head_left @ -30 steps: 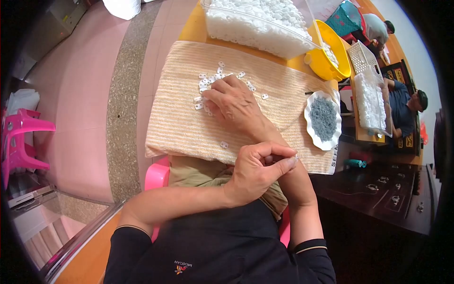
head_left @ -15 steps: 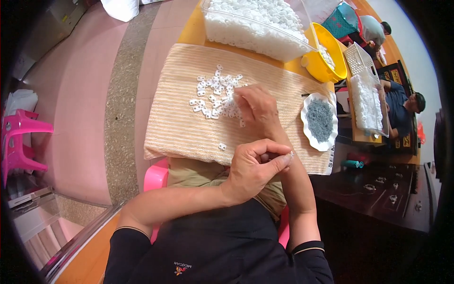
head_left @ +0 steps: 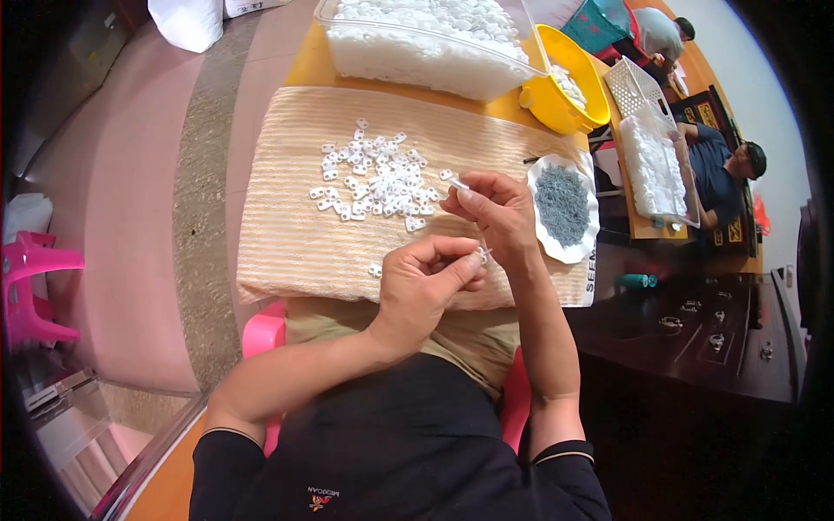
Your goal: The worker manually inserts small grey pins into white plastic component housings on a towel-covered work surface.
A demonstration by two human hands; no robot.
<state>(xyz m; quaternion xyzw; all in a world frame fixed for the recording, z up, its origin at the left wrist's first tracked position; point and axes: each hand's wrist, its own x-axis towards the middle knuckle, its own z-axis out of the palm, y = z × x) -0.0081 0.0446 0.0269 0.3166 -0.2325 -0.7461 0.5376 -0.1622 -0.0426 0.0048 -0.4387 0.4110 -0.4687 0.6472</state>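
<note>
Between the thumb and fingers of my right hand is a small white plastic piece. My left hand, closer to my body, is closed in a pinch on a tiny pale part, too small to name. A loose pile of small white two-holed plastic pieces lies on a striped tan towel, to the left of my right hand. One or two of the same pieces lie by my left hand. A white scalloped dish of small grey bits stands right of my right hand.
Beyond the towel is a clear plastic bin full of white pieces, with a yellow bucket beside it. Farther right are a white basket, another filled bin and two people. A pink stool stands on the left.
My right hand has drawn back from the pile, now with a white plastic piece in its fingers. My left hand keeps its pinch. The whole view has shifted slightly.
</note>
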